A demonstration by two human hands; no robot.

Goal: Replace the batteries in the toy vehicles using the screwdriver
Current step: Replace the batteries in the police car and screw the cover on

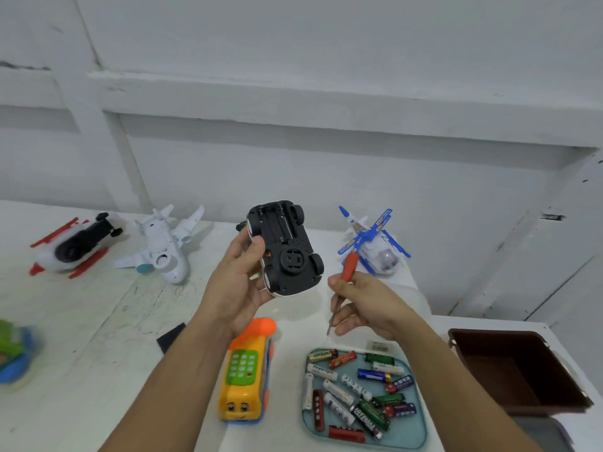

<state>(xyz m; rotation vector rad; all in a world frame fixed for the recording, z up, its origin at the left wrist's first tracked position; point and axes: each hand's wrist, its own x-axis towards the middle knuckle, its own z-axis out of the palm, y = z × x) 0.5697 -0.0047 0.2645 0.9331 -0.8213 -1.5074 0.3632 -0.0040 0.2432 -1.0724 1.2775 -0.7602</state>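
Through the head camera I read the scene as follows.

White table: bears everything.
Brown box: open, at my right.
Tray: near edge, beside the box.
Yellow phone-bus toy: just left of the tray.
White airplane and blue helicopter: along the far edge.
Toy car: in the air above mid-table, underside toward me.
Left hand: fingers and thumb curled round the car's body.
Right hand: fingers closed about the screwdriver (orange handle up, tip down), apart from the car.
Batteries: loose, crisscrossed in the tray.
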